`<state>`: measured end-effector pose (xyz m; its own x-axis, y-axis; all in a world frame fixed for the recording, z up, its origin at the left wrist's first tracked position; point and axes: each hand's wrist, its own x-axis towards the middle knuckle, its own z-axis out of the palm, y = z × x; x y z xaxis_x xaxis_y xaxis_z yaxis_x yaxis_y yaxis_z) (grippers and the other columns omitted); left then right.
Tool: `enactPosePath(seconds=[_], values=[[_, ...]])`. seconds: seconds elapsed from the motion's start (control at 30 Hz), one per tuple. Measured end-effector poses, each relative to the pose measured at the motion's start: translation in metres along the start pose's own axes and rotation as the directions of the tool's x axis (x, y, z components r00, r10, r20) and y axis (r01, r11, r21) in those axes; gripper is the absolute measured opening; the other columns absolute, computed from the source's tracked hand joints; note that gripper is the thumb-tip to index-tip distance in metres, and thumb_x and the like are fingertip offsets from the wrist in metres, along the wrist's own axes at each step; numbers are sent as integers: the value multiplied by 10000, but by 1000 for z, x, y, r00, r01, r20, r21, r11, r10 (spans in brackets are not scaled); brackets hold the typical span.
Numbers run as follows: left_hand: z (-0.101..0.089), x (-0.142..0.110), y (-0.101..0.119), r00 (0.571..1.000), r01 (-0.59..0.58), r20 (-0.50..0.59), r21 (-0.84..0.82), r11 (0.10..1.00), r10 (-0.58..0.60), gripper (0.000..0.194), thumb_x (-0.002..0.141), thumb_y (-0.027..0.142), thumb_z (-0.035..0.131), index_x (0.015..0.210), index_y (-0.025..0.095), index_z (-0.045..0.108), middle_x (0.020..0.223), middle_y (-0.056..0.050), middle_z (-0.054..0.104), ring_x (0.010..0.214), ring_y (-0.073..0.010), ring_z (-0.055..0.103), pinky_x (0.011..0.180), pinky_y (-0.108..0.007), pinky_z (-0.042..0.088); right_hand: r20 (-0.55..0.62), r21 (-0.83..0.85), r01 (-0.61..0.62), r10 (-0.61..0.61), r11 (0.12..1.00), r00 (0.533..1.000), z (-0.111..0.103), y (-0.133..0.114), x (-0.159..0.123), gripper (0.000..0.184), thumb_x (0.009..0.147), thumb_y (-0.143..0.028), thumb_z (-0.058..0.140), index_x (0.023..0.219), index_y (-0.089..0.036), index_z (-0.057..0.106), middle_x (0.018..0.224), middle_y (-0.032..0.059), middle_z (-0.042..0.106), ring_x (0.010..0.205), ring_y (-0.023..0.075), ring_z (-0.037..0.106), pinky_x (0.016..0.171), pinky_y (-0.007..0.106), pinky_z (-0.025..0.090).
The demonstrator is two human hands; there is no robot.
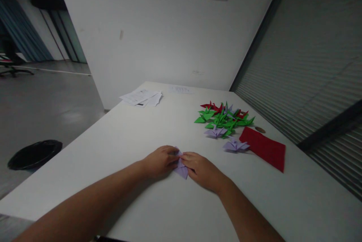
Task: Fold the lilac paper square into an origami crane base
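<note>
A small piece of folded purple paper lies flat on the white table in front of me. From the left, my left hand presses on it with its fingers closed together over the edge. My right hand holds the opposite side, its fingertips meeting those of the left near the paper's upper part. The fingers cover much of the paper, so its exact folds are hidden. Two purple paper cranes sit to the right, closest to my right hand.
Behind them is a cluster of green paper cranes with red cranes among them. A red paper stack and a round brown object lie near the window blinds. Printed sheets rest far left. A black-lined bin stands beside the table.
</note>
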<state>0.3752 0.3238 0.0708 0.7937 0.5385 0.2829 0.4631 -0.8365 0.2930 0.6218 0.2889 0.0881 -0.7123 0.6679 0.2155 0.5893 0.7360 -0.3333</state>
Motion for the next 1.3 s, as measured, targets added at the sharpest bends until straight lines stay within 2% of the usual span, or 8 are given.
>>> enactPosePath(seconds=[0.27,0.43,0.67,0.83,0.97,1.3], values=[[-4,-1,-1,1000,-2,16,-21,1000,2,290,947,278,650,1186,157,762,1392,-196,630,1278,-329,613,1110,-472,488,36,-22,-7,8,1000,999,1,1,-1,467,894,-96,602,1348,-163,687,1403,136,662,1344,289,592,1171,489,463],[-5,-1,-2,999,-47,10,62,997,47,294,959,321,639,1188,187,767,1361,-178,645,1292,-330,595,1120,-479,477,61,-32,-19,21,999,998,0,0,-1,488,886,-84,597,1366,-131,669,1428,149,640,1364,297,574,1181,488,452],[-4,-3,-3,998,4,61,163,987,-14,359,955,366,649,1264,215,751,1437,-204,603,1329,-390,568,1098,-551,477,92,-21,-29,31,999,995,-3,-1,-1,501,894,-94,575,1388,-133,652,1453,156,618,1388,289,553,1194,483,436],[-2,-4,-6,998,-39,51,171,984,31,362,966,364,636,1266,193,744,1420,-219,613,1302,-378,593,1072,-537,496,133,-13,-47,48,999,990,-5,-1,-1,530,898,-98,551,1423,-130,622,1489,146,586,1423,273,514,1215,458,405],[2,-5,-9,998,-65,18,163,985,63,354,971,365,633,1277,221,737,1411,-200,624,1285,-356,609,1056,-525,506,166,17,-81,77,997,983,-6,0,-2,562,896,-99,540,1456,-118,586,1514,142,559,1450,271,482,1232,452,379],[-2,-4,-10,995,-102,16,143,984,101,337,964,349,643,1273,266,748,1410,-202,627,1286,-371,609,1046,-540,505,164,62,-92,81,994,983,-1,10,-5,587,898,-93,524,1478,-173,564,1534,97,541,1468,248,459,1248,447,351]])
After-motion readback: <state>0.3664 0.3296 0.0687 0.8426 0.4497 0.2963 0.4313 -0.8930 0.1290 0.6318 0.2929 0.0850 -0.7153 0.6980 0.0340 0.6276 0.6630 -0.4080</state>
